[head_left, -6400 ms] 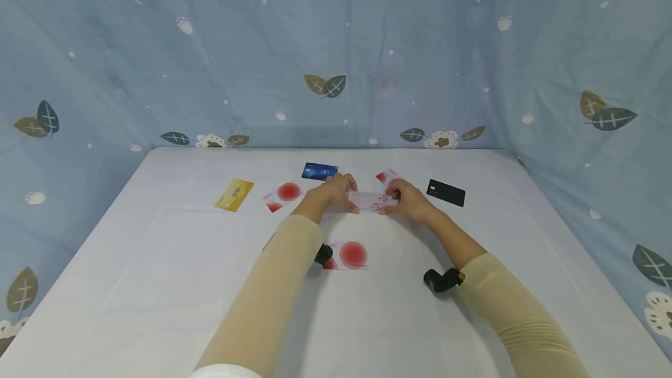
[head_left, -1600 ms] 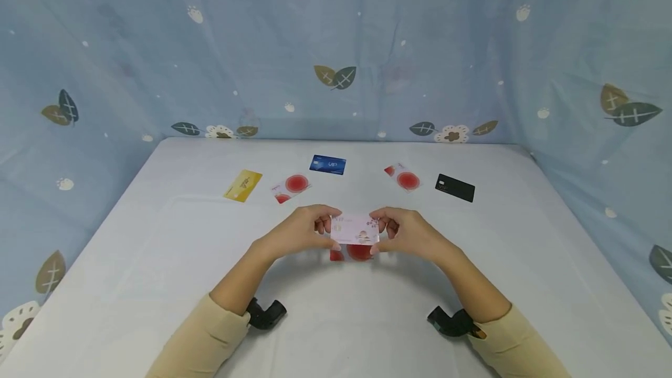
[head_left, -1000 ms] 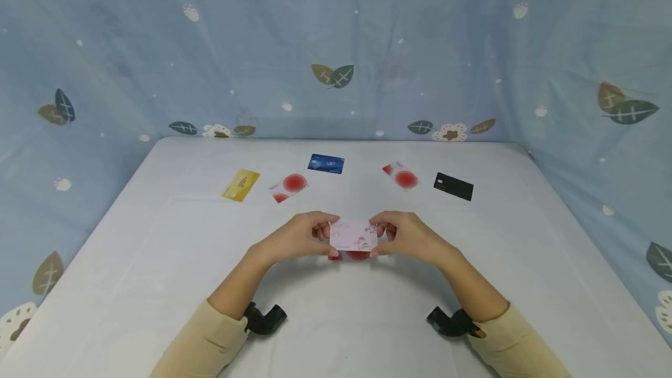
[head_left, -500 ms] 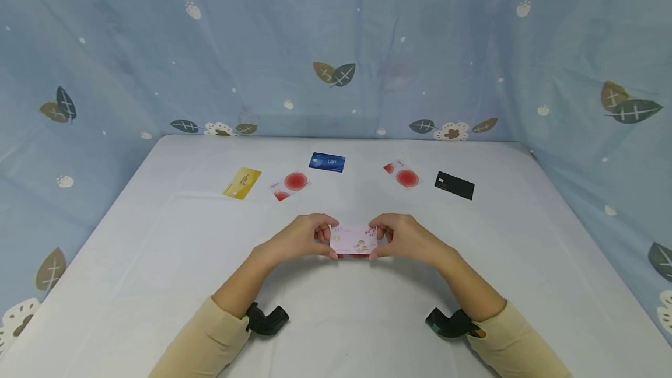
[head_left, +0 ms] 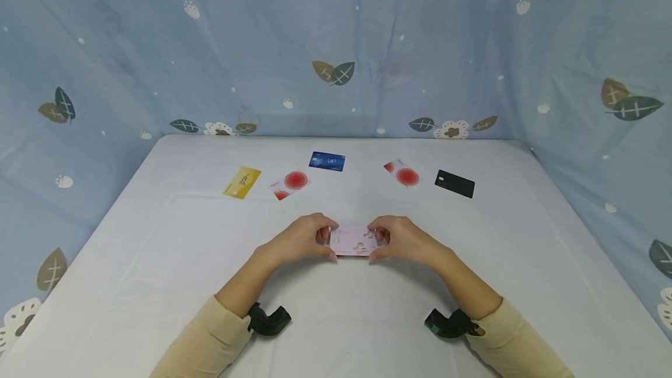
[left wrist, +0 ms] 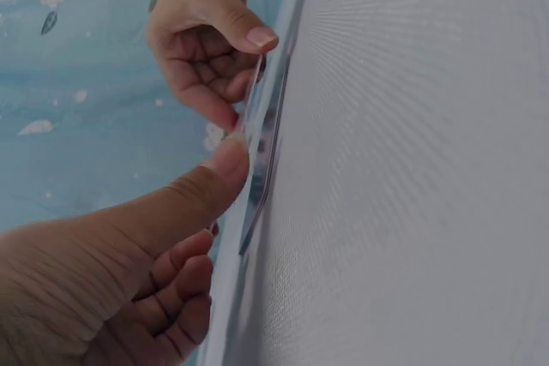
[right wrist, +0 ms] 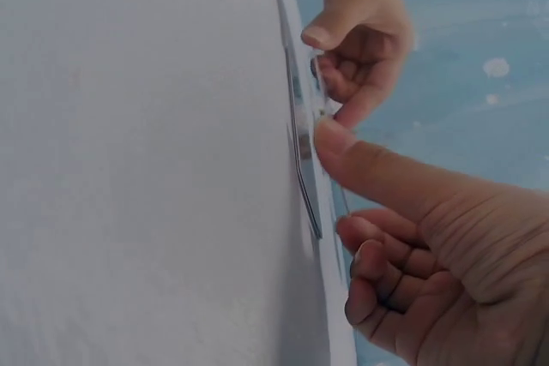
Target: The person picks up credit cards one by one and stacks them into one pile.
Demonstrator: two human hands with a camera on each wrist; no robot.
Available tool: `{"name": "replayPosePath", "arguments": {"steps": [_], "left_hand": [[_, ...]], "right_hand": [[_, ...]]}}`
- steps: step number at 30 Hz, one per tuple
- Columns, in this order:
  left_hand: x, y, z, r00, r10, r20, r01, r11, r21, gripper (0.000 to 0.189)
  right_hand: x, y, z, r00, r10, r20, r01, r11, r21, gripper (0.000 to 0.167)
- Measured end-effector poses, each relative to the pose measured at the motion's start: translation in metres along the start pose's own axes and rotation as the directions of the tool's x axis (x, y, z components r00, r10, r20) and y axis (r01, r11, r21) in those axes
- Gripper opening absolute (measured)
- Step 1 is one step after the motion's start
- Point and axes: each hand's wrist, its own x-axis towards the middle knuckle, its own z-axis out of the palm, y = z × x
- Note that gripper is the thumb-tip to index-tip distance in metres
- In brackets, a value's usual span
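Note:
Near the middle of the table, a pink VIP card (head_left: 353, 241) is pinched at its two short ends. My left hand (head_left: 300, 239) has the left end between thumb and fingers. On the right end, my right hand (head_left: 408, 241) pinches in the same way. Directly beneath lies another card (left wrist: 262, 169), flat on the cloth and almost wholly covered in the head view. Both wrist views show a small gap between the held card and this lower one.
Further back on the white table (head_left: 157, 238) lie a yellow card (head_left: 242, 182), a blue VIP card (head_left: 327, 161), a black card (head_left: 454, 184), and two red-circled cards, one left (head_left: 290, 185) and one right (head_left: 402, 173). A blue patterned curtain (head_left: 367, 34) hangs behind.
Both hands have brought the pink card from farther back toward the person. Over the last second and a half it has come down, covering nearly all of the red-circled card below.

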Motion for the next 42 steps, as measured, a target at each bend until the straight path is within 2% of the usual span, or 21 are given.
{"name": "replayPosePath", "arguments": {"steps": [8, 25, 42], "left_hand": [[-0.0007, -0.0022, 0.0031, 1.0, 0.0, 0.01, -0.001, 1.0, 0.026, 0.056], [-0.0023, -0.0063, 0.0042, 0.999, -0.031, 0.011, 0.031, 0.999, -0.017, 0.053], [-0.0013, -0.0081, 0.0051, 0.999, -0.034, 0.0, 0.034, 0.998, -0.048, 0.053]], "right_hand": [[0.0002, 0.0035, 0.0052, 1.0, -0.005, 0.001, 0.005, 1.0, -0.024, 0.051], [0.0024, 0.0042, 0.0069, 1.0, 0.013, 0.014, -0.013, 1.0, -0.009, 0.052], [0.002, 0.0036, 0.0045, 0.999, 0.04, 0.025, -0.041, 0.998, 0.043, 0.05]]}}
